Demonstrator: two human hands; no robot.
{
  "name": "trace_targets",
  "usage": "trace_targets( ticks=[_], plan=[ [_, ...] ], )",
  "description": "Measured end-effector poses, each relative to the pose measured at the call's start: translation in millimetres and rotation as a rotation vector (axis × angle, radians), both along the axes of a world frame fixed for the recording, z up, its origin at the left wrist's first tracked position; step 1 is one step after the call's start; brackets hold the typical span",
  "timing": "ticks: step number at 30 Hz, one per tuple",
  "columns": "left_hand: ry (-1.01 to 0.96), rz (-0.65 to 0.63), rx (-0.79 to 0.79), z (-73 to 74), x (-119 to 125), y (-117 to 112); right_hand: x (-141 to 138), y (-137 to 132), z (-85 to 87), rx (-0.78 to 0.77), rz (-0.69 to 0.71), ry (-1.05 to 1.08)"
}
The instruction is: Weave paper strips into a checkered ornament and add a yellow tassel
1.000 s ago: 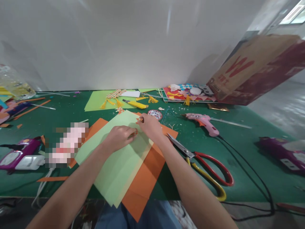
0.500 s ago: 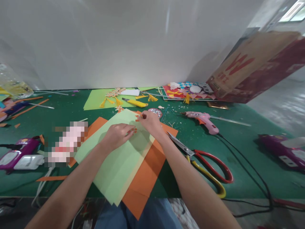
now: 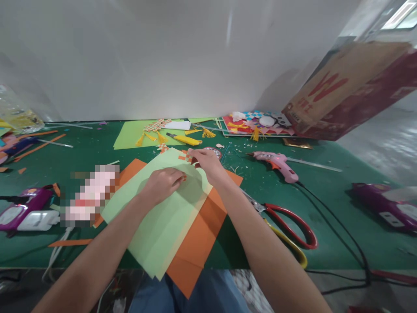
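Pale green paper [image 3: 156, 239] lies aslant under both hands, with orange paper [image 3: 203, 232] showing beneath it. The left hand [image 3: 163, 186] is curled nearly closed, thumb and forefinger pinching a small orange-checked scrap [image 3: 184, 178] above the middle of the sheet. The right hand [image 3: 210, 164] is half curled, its fingertips at an orange-checked piece [image 3: 183, 157] that lies near the sheet's twelve o'clock corner; whether they grip it or only touch it, I cannot tell.

Taking the green paper as the clock's centre, a yellow cutter [image 3: 185, 139] lies at twelve on the green table [image 3: 332, 187], just before some lime sheets [image 3: 125, 135] with tasselled pieces [image 3: 155, 126] on them. A pink glue gun [image 3: 276, 163] sits at two, and scissors [image 3: 259, 206] at three, partly behind the right forearm. A purple device [image 3: 29, 208] is at nine. Far off at two, a paper bag [image 3: 342, 87] leans near the pale wall [image 3: 146, 61], with a window [image 3: 404, 17] beyond.

Both forearms slant inward, the left from seven o'clock, the right from five. Both hands show their backs upward, the right one slightly farther forward, fingertips pointing toward ten; the left's point toward two.
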State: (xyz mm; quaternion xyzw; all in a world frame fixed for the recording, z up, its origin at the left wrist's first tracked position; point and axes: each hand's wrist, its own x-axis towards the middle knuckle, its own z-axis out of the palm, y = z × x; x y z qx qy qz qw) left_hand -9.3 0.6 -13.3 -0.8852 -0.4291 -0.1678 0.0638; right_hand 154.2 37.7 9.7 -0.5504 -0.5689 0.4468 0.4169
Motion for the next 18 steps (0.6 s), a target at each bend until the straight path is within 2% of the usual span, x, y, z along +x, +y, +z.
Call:
trace_targets(
  ticks=[5, 12, 18],
  plan=[
    [-0.027, 0.007, 0.022, -0.2, -1.7, -0.1, 3.4, 0.3, -2.6, -0.022, 0.072, -0.207],
    [-0.076, -0.022, 0.036, -0.3, -3.8, -0.7, 24.6, 5.8, -1.0, 0.011, 0.073, -0.610],
    [-0.067, -0.025, 0.045, 1.7, -3.8, -1.2, 29.6, 0.4, -0.2, -0.018, 0.202, -0.734]
  ],
)
